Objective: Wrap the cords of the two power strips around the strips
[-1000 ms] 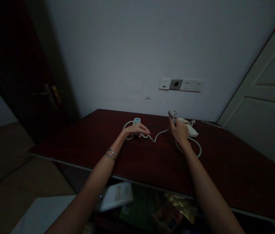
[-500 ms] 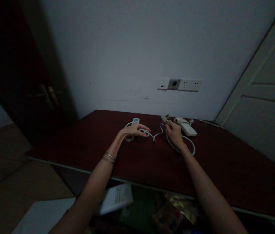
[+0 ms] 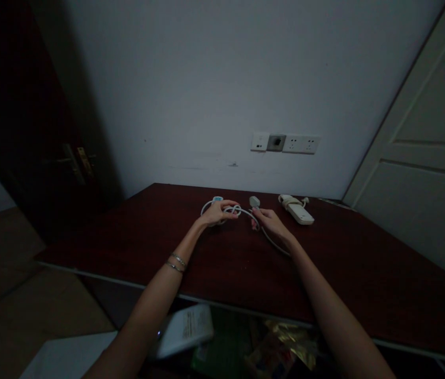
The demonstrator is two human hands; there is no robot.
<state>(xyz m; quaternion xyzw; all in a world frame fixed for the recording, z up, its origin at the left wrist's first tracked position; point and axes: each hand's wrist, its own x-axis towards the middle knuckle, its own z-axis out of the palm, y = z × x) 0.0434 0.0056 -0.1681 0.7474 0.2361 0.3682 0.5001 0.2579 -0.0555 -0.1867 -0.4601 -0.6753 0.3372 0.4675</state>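
Observation:
A white power cord runs between my two hands, with a loose knot or loop in it beside my left fingers. My left hand is closed on the cord at this loop. Behind that hand, mostly hidden, lies a white power strip with a blue-marked face. My right hand grips the cord near its plug, which sticks up past the fingertips. From the right hand, more cord trails down over the dark red tabletop.
To the right lies a second white power strip, its cord wrapped round it. Wall sockets sit above the table's back edge. Below the front edge are a white box and gold packaging. A dark door stands at left.
My right hand has moved left with the plug, closer to my left hand. The left fingers have closed more around the looped cord. The view has shifted slightly.

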